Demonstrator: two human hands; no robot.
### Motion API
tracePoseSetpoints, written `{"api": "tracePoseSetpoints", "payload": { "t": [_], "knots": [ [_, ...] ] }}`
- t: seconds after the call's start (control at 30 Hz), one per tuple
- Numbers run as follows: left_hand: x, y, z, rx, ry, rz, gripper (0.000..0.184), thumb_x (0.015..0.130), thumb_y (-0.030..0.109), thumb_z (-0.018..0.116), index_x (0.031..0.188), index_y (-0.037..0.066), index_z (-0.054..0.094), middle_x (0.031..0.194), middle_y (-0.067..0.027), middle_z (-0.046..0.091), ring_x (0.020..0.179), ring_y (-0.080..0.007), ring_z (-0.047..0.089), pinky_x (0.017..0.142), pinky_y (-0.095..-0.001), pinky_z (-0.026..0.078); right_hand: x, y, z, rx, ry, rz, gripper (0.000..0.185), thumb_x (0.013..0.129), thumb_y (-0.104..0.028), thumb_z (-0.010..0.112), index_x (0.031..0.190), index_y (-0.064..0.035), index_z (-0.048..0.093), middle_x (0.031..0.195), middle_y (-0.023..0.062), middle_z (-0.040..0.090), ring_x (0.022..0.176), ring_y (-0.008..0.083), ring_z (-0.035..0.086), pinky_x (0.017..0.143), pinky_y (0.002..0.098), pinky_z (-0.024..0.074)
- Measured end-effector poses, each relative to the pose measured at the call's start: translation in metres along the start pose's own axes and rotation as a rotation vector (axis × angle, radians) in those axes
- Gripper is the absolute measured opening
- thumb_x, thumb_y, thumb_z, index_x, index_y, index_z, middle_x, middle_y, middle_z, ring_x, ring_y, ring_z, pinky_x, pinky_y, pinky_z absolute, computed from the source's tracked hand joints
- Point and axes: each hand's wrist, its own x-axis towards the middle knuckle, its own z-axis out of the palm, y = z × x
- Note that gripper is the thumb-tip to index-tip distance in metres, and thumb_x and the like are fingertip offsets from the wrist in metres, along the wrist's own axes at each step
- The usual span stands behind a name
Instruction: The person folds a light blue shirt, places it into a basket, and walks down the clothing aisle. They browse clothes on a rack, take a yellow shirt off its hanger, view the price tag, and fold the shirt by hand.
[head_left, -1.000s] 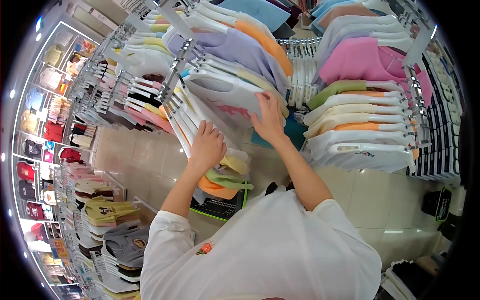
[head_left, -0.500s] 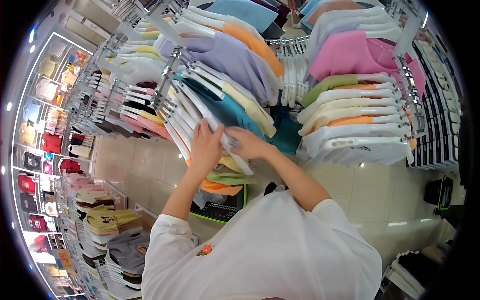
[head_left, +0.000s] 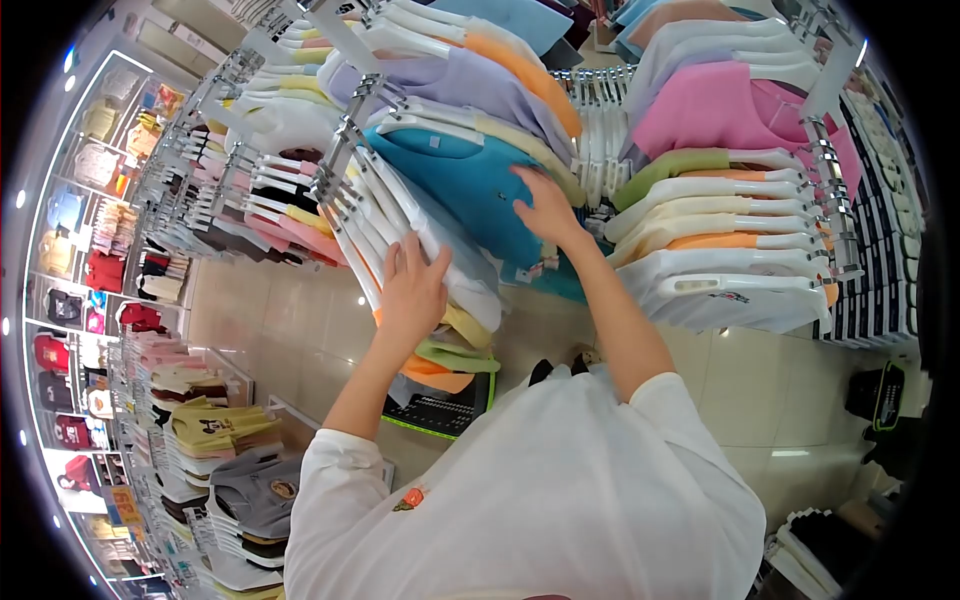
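Observation:
My left hand (head_left: 415,285) rests against the white shirts (head_left: 462,285) on the near rack, its fingers stretched and apart. A teal T-shirt (head_left: 470,185) hangs just behind them on a white hanger, its front turned towards me with a small mark on the chest. At its right side my right hand (head_left: 548,208) touches the fabric, thumb and fingers spread. Behind the teal shirt hang a pale yellow shirt (head_left: 545,158) and a lavender shirt (head_left: 450,85). The chrome rail (head_left: 345,130) carries these hangers on the left.
A second rail (head_left: 835,205) on the right holds white, orange, green and pink shirts (head_left: 700,115). Below the near rack sits a black basket (head_left: 435,412) with a green rim. More clothes racks (head_left: 225,430) and lit wall shelves (head_left: 75,350) stand at left.
My right hand has moved from the white shirts up and right to the teal T-shirt. A gap has opened, showing its front. My left hand stays on the white shirts.

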Motion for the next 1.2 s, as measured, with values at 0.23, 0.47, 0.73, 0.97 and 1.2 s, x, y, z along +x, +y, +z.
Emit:
{"api": "tracePoseSetpoints", "payload": {
  "t": [0.23,0.47,0.73,0.97,1.2],
  "knots": [
    [0.003,0.002,0.001,0.013,-0.011,-0.001,0.057,0.076,0.011,0.067,0.131,0.013,0.052,0.127,-0.0251,0.048,0.124,-0.0333,0.047,0.106,-0.0496,0.032,-0.006,-0.023,0.020,-0.048,0.216,0.011,0.056,0.078,0.000,0.060,0.133,-0.0038,0.053,0.125,0.0204,0.058,0.119,0.0386,0.053,0.102,0.0439,0.0427],
    [0.011,0.003,0.009,0.056,-0.013,-0.009,0.070,0.076,0.010,0.066,0.143,0.016,0.046,0.121,-0.0182,0.051,0.118,-0.0282,0.050,0.101,-0.0478,0.034,-0.052,-0.050,0.082,0.173,-0.351,0.007,0.078,0.073,0.003,0.056,0.149,-0.0063,0.038,0.121,0.0278,0.058,0.107,0.0450,0.059,0.089,0.0466,0.0492],
    [0.018,0.004,0.011,0.031,0.045,-0.014,0.068,0.073,0.008,0.068,0.139,0.017,0.050,0.113,-0.0136,0.053,0.108,-0.0270,0.054,0.095,-0.0455,0.035,-0.051,-0.064,0.052,0.236,-0.430,0.044,0.084,0.077,0.001,0.056,0.155,-0.0057,0.023,0.126,0.0269,0.056,0.114,0.0448,0.055,0.096,0.0467,0.0464],
    [0.035,0.007,0.025,-0.094,-0.025,-0.133,0.060,0.072,0.005,0.064,0.131,0.014,0.056,0.110,-0.0142,0.054,0.111,-0.0287,0.053,0.090,-0.0458,0.036,-0.021,-0.029,0.039,0.127,-0.266,-0.097,0.062,0.071,0.002,0.057,0.133,-0.0057,0.056,0.146,0.0231,0.046,0.127,0.0386,0.051,0.104,0.0409,0.0436],
    [0.056,0.003,0.030,0.065,0.178,0.164,0.042,0.075,0.012,0.059,0.116,0.005,0.061,0.126,-0.0187,0.055,0.130,-0.0352,0.043,0.107,-0.0539,0.029,-0.025,-0.033,0.045,0.300,-0.307,-0.027,0.060,0.073,0.000,0.060,0.133,-0.0009,0.054,0.129,0.0256,0.059,0.119,0.0420,0.056,0.102,0.0444,0.0438]
  ]
}}
